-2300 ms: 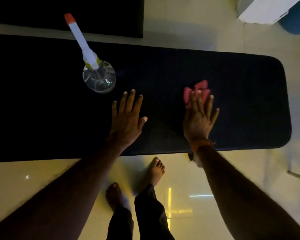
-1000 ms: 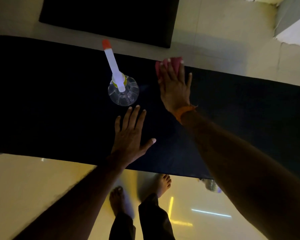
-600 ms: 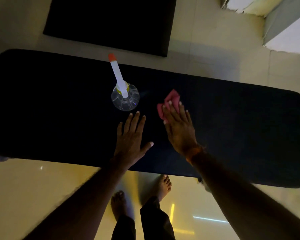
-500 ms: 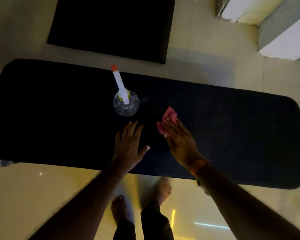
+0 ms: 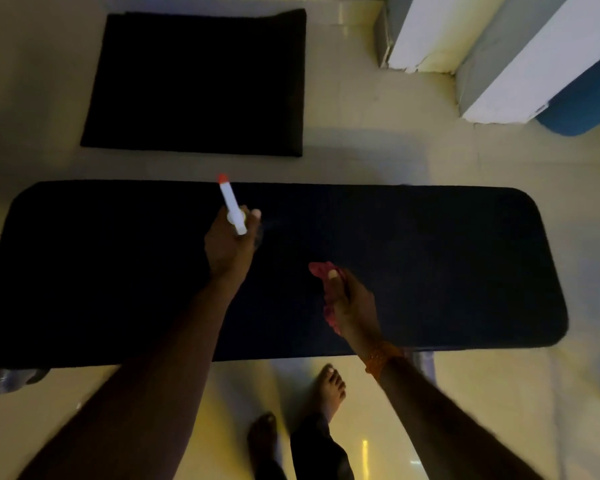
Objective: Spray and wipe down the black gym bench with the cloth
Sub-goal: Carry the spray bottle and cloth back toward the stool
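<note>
The long black gym bench (image 5: 447, 265) runs across the middle of the view. My left hand (image 5: 227, 247) is wrapped around the clear spray bottle (image 5: 232, 206), whose white nozzle with an orange tip points away from me; the hand hides the bottle's body. To the right, my right hand (image 5: 349, 303) grips the pink cloth (image 5: 321, 270), bunched in the fingers just over the bench top near its front half.
A black mat (image 5: 198, 81) lies on the tiled floor beyond the bench. White and grey blocks (image 5: 499, 53) and a blue object (image 5: 582, 98) stand at the back right. My bare feet (image 5: 329, 389) are by the bench's front edge.
My left hand has left the bench top and closed around the spray bottle. My right hand has stopped pressing the cloth flat and now holds it bunched, closer to me.
</note>
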`<action>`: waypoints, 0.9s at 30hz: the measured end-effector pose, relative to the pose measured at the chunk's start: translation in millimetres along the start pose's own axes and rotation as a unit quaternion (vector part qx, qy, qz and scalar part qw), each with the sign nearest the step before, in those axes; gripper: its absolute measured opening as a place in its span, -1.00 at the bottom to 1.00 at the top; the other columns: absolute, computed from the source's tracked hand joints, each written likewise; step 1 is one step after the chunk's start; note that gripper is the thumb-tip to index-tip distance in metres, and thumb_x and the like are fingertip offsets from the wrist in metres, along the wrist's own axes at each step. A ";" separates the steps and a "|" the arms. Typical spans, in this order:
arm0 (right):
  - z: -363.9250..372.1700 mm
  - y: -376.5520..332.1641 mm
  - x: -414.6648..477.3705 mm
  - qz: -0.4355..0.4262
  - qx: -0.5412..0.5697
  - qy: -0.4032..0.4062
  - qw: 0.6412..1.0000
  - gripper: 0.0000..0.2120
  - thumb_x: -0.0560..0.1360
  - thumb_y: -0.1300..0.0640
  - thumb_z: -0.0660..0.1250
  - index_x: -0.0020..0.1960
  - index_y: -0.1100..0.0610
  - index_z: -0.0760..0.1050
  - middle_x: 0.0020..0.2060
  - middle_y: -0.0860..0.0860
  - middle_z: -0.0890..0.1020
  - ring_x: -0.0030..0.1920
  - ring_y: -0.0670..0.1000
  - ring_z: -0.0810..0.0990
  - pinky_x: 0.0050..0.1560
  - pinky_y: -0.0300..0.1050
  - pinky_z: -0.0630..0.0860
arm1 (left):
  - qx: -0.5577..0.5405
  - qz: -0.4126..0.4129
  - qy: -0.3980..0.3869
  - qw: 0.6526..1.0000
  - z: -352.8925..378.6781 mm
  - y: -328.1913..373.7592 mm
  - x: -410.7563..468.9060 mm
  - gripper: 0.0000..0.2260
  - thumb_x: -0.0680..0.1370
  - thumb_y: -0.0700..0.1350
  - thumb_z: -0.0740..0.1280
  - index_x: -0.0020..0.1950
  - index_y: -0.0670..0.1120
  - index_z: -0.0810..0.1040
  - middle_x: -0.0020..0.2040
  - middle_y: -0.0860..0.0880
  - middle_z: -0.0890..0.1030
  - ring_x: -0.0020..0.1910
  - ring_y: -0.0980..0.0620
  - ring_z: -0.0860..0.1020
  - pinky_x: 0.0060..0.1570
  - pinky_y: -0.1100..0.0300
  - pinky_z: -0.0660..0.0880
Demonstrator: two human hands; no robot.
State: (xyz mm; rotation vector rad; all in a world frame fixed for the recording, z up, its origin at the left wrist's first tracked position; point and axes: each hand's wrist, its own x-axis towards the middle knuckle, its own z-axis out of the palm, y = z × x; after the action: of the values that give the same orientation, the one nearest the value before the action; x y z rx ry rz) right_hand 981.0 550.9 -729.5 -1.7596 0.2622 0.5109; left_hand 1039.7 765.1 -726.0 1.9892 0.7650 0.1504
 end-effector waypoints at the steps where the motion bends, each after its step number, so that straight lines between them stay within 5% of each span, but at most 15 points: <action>1: -3.1 -2.0 -7.4 -0.005 0.015 0.010 1.000 -0.69 0.72 -0.10 0.14 0.27 -0.09 0.62 -0.37 -0.12 0.47 -0.44 -0.11 0.40 -0.48 -0.25 0.37 | 0.012 0.004 0.005 1.000 0.1 -1.2 -2.4 -0.82 0.58 0.03 0.42 0.05 -0.07 0.60 -0.09 0.07 0.61 0.01 -0.01 0.64 -0.03 0.23 0.50; 4: -14.8 -14.3 -36.9 -0.005 0.039 0.054 0.998 -0.66 0.71 -0.10 0.14 0.25 -0.04 0.63 -0.39 -0.01 0.44 -0.44 -0.03 0.41 -0.47 -0.17 0.37 | 0.060 0.085 -0.026 0.994 -15.4 5.8 -26.3 -0.85 0.58 0.01 0.42 -0.04 -0.06 0.57 -0.18 0.09 0.59 -0.13 0.06 0.60 -0.17 0.43 0.41; 7: -29.3 -37.3 -88.0 0.005 0.064 0.098 0.993 -0.66 0.69 -0.16 0.14 0.20 -0.10 0.65 -0.36 0.04 0.50 -0.41 0.03 0.44 -0.48 -0.14 0.39 | 0.095 0.147 -0.075 0.982 -44.7 30.6 -76.5 -0.84 0.57 0.01 0.43 -0.06 -0.07 0.58 -0.23 0.04 0.60 -0.23 0.06 0.58 -0.21 0.29 0.44; 12: -65.0 -88.0 -206.0 0.006 0.068 0.174 0.982 -0.68 0.70 -0.17 0.13 0.23 -0.14 0.62 -0.27 -0.21 0.62 -0.39 -0.06 0.49 -0.45 -0.20 0.44 | 0.067 0.186 -0.146 0.969 -102.0 109.2 -176.8 -0.88 0.55 0.05 0.42 -0.09 0.05 0.55 -0.29 0.09 0.58 -0.27 0.06 0.61 -0.24 0.24 0.47; 15: -93.6 -108.7 -274.1 -0.017 -0.072 0.224 0.972 -0.66 0.73 -0.11 0.07 0.36 -0.15 0.55 0.28 -0.06 0.63 0.11 -0.03 0.61 0.05 0.05 0.64 | 0.040 0.193 -0.186 0.963 -123.1 159.8 -230.5 -0.87 0.55 0.14 0.41 -0.09 0.14 0.53 -0.33 0.08 0.59 -0.33 0.03 0.63 -0.24 0.06 0.57; 17: -114.9 -118.6 -311.8 -0.058 -0.226 0.254 0.939 -0.58 0.75 -0.08 -0.02 0.49 -0.11 0.45 0.55 -0.05 0.40 0.54 0.00 0.35 0.47 0.08 0.43 | 0.019 0.215 -0.205 0.955 -129.3 188.2 -263.3 -0.91 0.50 0.26 0.36 -0.09 0.30 0.52 -0.32 0.13 0.60 -0.34 0.13 0.62 -0.27 0.13 0.56; 20: -153.4 -124.5 -355.8 -0.127 -0.313 0.299 0.893 -0.52 0.71 -0.04 0.02 0.54 0.07 0.40 0.54 0.02 0.40 0.57 0.13 0.32 0.47 0.18 0.43 | 0.006 0.266 -0.220 0.938 -125.9 223.7 -313.8 -0.82 0.51 0.23 0.41 -0.07 0.53 0.45 -0.19 0.34 0.60 -0.20 0.28 0.61 -0.29 0.30 0.53; 23: -199.8 -115.5 -389.5 -0.134 -0.324 0.337 0.874 -0.52 0.70 -0.04 0.04 0.54 0.10 0.40 0.52 0.04 0.42 0.54 0.19 0.35 0.44 0.20 0.46 | 0.014 0.280 -0.220 0.934 -106.5 245.7 -364.7 -0.81 0.51 0.07 0.48 -0.16 0.34 0.51 -0.31 0.23 0.60 -0.17 0.34 0.60 -0.24 0.14 0.59; 27: -277.5 -92.9 -436.3 -0.127 -0.297 0.394 0.861 -0.52 0.71 -0.09 0.03 0.54 0.07 0.39 0.52 0.02 0.44 0.52 0.15 0.35 0.42 0.15 0.47 | -0.016 0.255 -0.223 0.941 -60.7 276.6 -446.8 -0.82 0.47 0.12 0.49 -0.04 0.16 0.53 -0.22 0.11 0.63 -0.18 0.11 0.63 -0.12 -0.06 0.63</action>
State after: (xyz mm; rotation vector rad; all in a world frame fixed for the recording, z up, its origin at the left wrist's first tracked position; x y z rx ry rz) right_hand 694.1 266.1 -394.0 -2.5090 0.4625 -0.4083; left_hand 785.0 461.3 -375.8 2.0457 -0.0512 0.0084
